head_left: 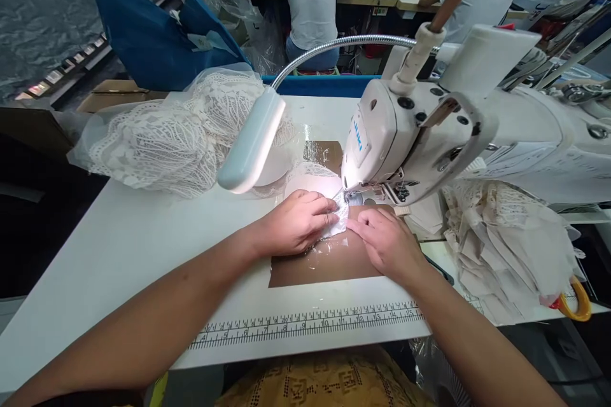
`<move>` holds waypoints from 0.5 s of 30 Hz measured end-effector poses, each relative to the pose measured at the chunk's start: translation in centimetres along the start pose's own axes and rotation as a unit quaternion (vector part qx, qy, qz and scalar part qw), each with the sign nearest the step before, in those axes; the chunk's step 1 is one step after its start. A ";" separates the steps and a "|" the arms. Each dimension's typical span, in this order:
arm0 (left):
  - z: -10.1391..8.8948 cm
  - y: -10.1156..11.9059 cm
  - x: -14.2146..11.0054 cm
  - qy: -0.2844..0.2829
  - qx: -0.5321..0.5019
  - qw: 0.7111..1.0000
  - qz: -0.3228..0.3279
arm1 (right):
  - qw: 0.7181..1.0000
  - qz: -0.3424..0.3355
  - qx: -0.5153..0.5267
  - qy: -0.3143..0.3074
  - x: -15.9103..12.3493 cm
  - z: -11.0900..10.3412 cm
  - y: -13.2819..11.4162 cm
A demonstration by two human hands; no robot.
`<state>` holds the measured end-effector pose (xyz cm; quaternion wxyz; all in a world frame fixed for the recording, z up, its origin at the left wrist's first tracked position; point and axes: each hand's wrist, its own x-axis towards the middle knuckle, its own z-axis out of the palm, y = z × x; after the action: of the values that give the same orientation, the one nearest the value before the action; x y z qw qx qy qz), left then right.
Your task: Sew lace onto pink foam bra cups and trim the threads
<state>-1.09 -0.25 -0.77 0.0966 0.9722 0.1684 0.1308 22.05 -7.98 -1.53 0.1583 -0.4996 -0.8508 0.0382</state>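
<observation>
A small white lace piece lies under the needle area of the white sewing machine. My left hand rests on the piece from the left, fingers curled and pressing it down. My right hand lies just right of it, fingertips pinching its edge. Both hands sit on a brown taped panel of the white table. A gooseneck lamp shines on the spot.
A heap of white lace in clear plastic fills the table's back left. Stacked cut lace pieces lie right of the machine, with yellow-handled scissors. A ruler strip runs along the front edge. Two people sit at benches behind.
</observation>
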 end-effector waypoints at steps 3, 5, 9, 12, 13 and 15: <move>0.1 -0.1 -0.1 -0.001 -0.006 1.000 0.021 | 1.000 -0.026 0.013 -0.005 -0.2 -0.1 0.1; 0.1 -0.2 -0.1 -0.006 -0.002 1.000 0.027 | 0.999 -0.037 0.013 -0.006 -0.3 -0.1 0.2; 0.2 -0.2 0.0 -0.019 0.018 0.999 0.022 | 0.998 -0.057 0.001 -0.001 -0.3 -0.1 0.3; 0.1 -0.2 0.1 -0.034 0.043 0.998 0.020 | 0.998 -0.064 -0.005 0.006 -0.3 -0.1 0.4; 0.0 -0.1 0.2 -0.040 0.049 0.998 0.019 | 0.998 -0.065 -0.006 0.005 -0.4 -0.1 0.4; -0.3 0.0 0.3 -0.050 0.055 0.997 0.016 | 0.998 -0.065 -0.006 0.000 -0.4 -0.1 0.4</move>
<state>-0.90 -0.15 -0.46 0.0496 0.9839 0.1545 0.0746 22.63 -8.14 -1.61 0.1575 -0.4443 -0.8816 0.0226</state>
